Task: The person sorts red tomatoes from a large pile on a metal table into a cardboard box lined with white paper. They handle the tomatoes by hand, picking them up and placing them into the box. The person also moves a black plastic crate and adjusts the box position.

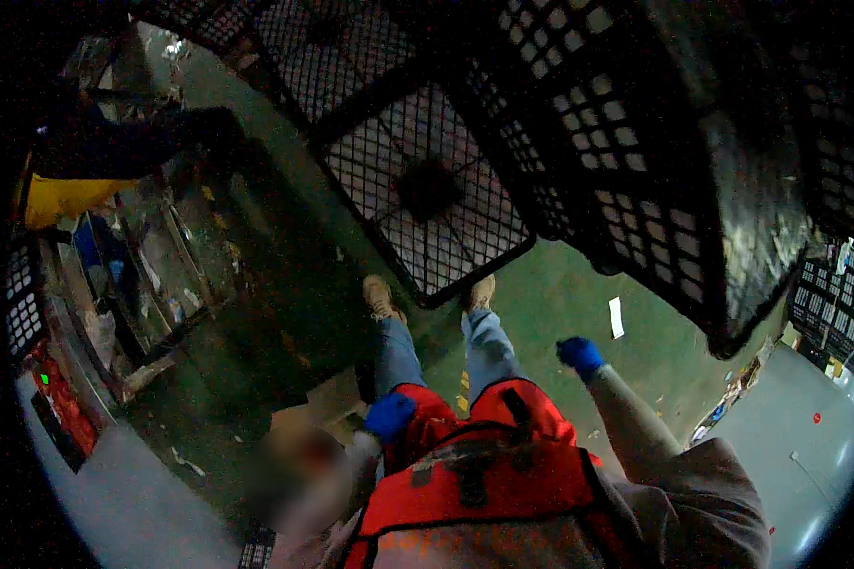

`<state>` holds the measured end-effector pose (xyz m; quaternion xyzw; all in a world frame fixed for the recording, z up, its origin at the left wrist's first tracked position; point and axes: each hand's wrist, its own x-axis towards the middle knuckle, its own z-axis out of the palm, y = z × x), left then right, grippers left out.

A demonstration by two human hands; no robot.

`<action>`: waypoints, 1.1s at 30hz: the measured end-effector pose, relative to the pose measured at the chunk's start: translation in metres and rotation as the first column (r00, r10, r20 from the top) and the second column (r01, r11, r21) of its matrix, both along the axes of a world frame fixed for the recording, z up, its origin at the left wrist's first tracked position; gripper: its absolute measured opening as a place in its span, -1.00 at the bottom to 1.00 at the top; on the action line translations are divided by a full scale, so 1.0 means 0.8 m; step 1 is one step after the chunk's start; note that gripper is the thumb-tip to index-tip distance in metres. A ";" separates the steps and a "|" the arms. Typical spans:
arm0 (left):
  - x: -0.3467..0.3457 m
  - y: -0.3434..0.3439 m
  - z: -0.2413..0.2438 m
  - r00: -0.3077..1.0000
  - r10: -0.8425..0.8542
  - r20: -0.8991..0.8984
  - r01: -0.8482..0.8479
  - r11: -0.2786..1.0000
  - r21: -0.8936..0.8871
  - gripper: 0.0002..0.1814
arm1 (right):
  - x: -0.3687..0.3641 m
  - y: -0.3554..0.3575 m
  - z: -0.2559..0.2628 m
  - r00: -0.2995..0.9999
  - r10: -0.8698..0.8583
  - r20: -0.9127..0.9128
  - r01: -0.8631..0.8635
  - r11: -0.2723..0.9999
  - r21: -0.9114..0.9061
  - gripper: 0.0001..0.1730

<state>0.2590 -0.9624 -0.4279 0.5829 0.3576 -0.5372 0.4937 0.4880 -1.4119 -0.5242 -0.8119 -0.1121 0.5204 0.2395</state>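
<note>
My left hand (pixel 390 418), in a blue glove, is low beside the red apron (pixel 470 491) at my left thigh; what its fingers do is unclear. Out to my right, over the green floor, my right hand (pixel 581 355) wears a blue glove too, its fingers partly curled, and touches nothing that shows. In front of my feet is a black plastic grid crate (pixel 470 263), its lattice surface facing me. Tall black crates (pixel 672 284) with square openings rise at the upper right.
A wooden pallet (pixel 142 373) with litter lies on the left, near a yellow object (pixel 71 199). Cardboard pieces (pixel 333 398) are by my left leg. A white strip (pixel 616 317) lies on the floor at the right. Black crates (pixel 831 306) stand farther right.
</note>
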 end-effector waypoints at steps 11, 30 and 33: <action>0.066 -0.007 -0.268 0.796 0.506 0.333 -0.552 0.832 0.056 -0.52 | 0.154 0.146 -0.199 0.906 -0.410 0.111 0.410 0.912 0.023 -0.64; 0.132 -0.005 -0.289 0.913 0.392 0.115 -0.409 0.884 0.226 -0.56 | 0.208 0.224 -0.109 0.951 -0.299 0.075 0.308 0.928 -0.212 -0.62; 0.139 0.001 -0.276 0.966 0.216 0.144 -0.250 0.921 0.299 -0.53 | 0.206 0.199 -0.136 0.981 -0.087 0.174 0.120 0.974 -0.194 -0.63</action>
